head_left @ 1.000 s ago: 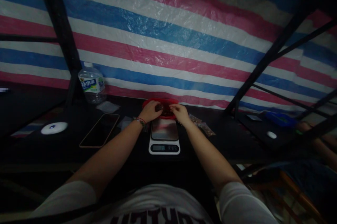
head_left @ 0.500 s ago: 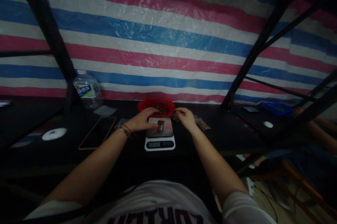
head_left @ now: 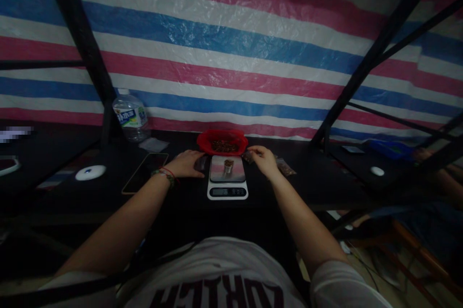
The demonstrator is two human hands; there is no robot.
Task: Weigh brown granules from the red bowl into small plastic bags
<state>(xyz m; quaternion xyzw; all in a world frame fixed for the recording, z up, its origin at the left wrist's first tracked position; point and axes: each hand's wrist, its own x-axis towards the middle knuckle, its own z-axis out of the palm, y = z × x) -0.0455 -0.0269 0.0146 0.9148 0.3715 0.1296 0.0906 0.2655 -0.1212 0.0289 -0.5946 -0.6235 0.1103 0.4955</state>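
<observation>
A white kitchen scale point(head_left: 227, 193) stands in front of me. On its plate sits a small metal-looking cup point(head_left: 228, 167) heaped with brown bits. Just behind is a red bowl point(head_left: 205, 143) holding many small brown pieces. My left hand point(head_left: 185, 164) lies low over the table left of the scale, fingers stretched and thumb apart, beside a clear plastic bag point(head_left: 201, 163). To the right of the scale, my right hand point(head_left: 265, 160) has its fingertips pinched at a small plastic bag point(head_left: 248, 157) of brown bits; the exact grip is partly hidden.
Another filled bag point(head_left: 286, 168) lies right of my right hand. On the left are a phone point(head_left: 142, 175), a white oval device point(head_left: 90, 173), clear bags point(head_left: 154, 145) and a large bottle point(head_left: 130, 117). Black frame posts flank the table. Another person's arm point(head_left: 439, 168) shows far right.
My left hand has moved from over the cup and the bowl's front edge to the table left of the scale. My right hand stays by the small bag. The view has shifted slightly.
</observation>
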